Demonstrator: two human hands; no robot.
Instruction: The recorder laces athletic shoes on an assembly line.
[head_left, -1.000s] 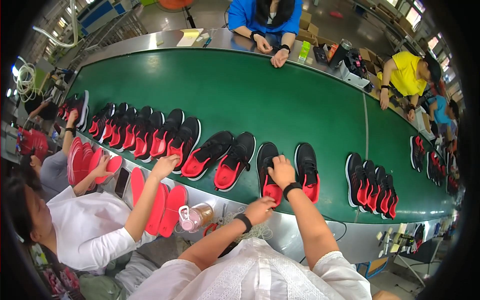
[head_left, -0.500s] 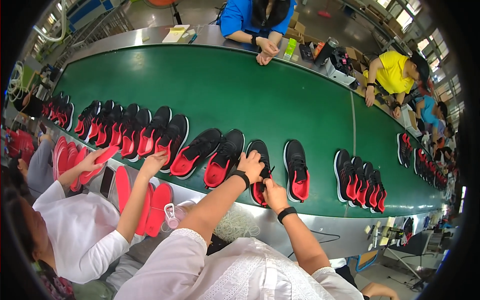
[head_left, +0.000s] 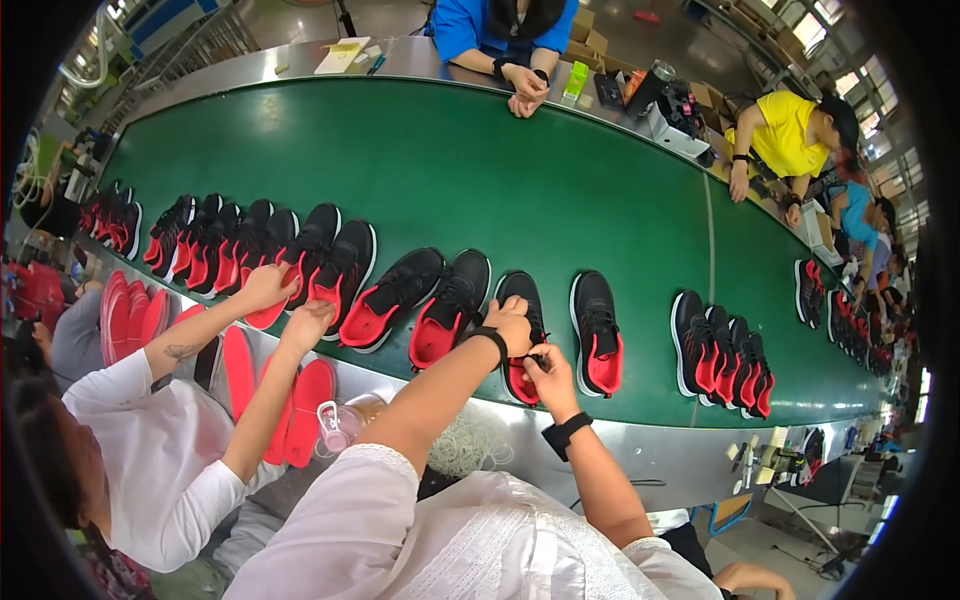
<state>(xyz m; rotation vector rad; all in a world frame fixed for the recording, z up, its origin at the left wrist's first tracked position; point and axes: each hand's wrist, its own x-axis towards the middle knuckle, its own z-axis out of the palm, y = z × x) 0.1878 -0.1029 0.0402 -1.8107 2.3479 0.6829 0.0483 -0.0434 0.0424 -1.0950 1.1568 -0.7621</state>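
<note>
A black sneaker (head_left: 519, 290) with a red lining lies on the green conveyor belt in front of me, its toe pointing away. My left hand (head_left: 508, 326) is closed over its laced middle, fingers curled and partly hidden. Close beside it, my right hand (head_left: 550, 378) pinches a dark shoelace end at the shoe's opening. To the right stands another black sneaker (head_left: 596, 325), apart from my hands. On the left, two more sneakers, one upright (head_left: 456, 300) and one tilted sneaker (head_left: 392, 300), rest near my left wrist.
Rows of sneakers line the near belt edge (head_left: 640, 405). At left, a co-worker in white (head_left: 170, 470) reaches into a sneaker; red insoles (head_left: 305, 415) and a pink cup (head_left: 340, 425) lie nearby. Across the belt, another person's hands (head_left: 525, 90) rest at the edge.
My right hand has lifted slightly and turned, with the dark lace end now at its fingertips. My left hand stays on the sneaker. The co-worker's insole has gone into a sneaker.
</note>
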